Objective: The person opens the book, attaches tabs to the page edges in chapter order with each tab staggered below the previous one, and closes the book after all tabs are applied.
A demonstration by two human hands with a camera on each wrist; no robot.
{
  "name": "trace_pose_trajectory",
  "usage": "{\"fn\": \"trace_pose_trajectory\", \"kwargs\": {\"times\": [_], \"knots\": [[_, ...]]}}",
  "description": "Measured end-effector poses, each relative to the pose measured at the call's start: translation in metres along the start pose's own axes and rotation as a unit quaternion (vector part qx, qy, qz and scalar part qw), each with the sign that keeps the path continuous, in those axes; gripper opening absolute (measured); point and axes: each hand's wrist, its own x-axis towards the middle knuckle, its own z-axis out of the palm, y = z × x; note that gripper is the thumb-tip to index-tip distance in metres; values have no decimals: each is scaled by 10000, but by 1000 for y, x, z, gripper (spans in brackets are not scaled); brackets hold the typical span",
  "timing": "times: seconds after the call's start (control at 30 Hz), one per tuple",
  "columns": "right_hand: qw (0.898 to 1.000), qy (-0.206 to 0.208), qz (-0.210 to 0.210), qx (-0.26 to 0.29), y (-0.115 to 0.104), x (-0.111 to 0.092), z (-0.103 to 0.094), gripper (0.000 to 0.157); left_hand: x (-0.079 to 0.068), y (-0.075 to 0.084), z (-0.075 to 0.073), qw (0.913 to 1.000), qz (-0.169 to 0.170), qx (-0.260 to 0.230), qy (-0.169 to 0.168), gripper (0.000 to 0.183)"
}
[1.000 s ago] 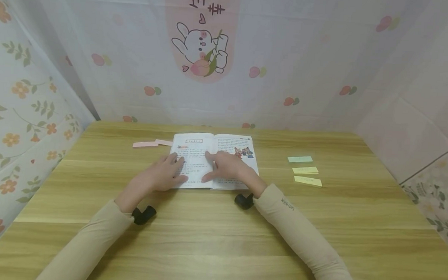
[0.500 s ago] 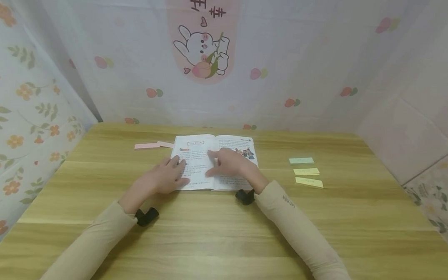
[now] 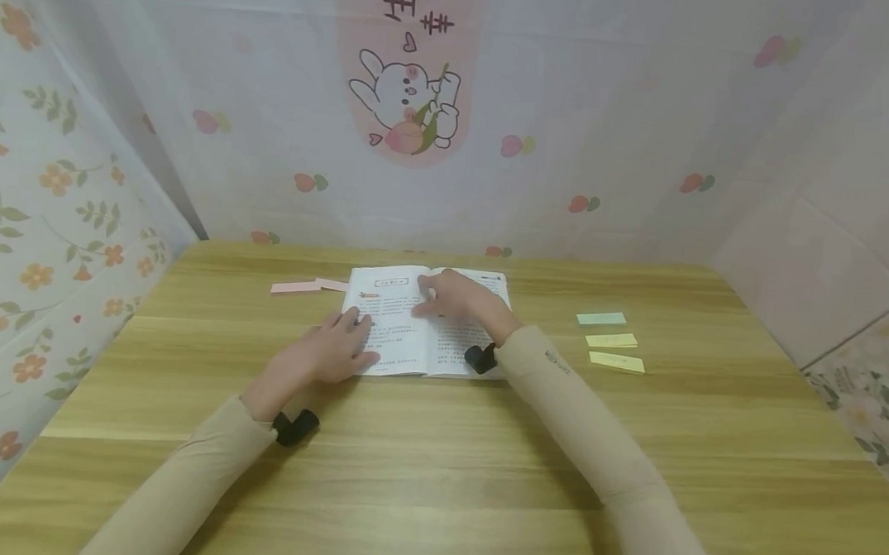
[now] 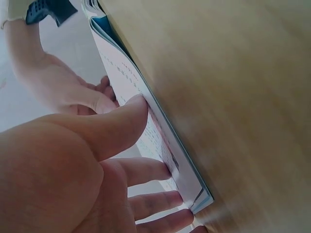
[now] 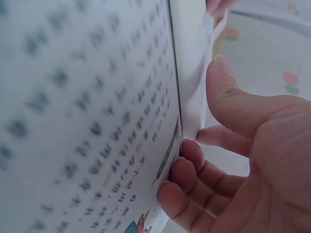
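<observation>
One wood-grain table point(image 3: 436, 476) holds one open book point(image 3: 396, 354) near its far edge, long axis sideways, top facing away, under one spread left hand point(image 3: 334, 351) and one loosely bent right hand point(image 3: 460, 297), between two pink strips point(image 3: 296, 287) and two yellow strips point(image 3: 616, 363) plus one green strip point(image 3: 602, 318).

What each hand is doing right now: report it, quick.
Left hand: open, resting on the left side of the book.
Right hand: open, fingers bent, touching the book near its middle.
</observation>
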Motion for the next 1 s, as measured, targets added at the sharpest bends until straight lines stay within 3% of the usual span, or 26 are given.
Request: {"fn": "trace_pose_trajectory", "kwargs": {"times": [0.2,0.43,0.83,1.0], "knots": [[9973,-4,439,588,8,7,-3,71,1,2,0,10000,-37,36,-28,67],[9906,-71,684,1183,15,14,0,75,1,1,2,9999,-66,73,-74,67],[9987,-58,508,75,7,20,4,78,1,1,2,9999,-94,106,-91,68],[9986,251,390,-243,5,21,6,53,2,2,2,9998,-126,122,-90,68]]}}
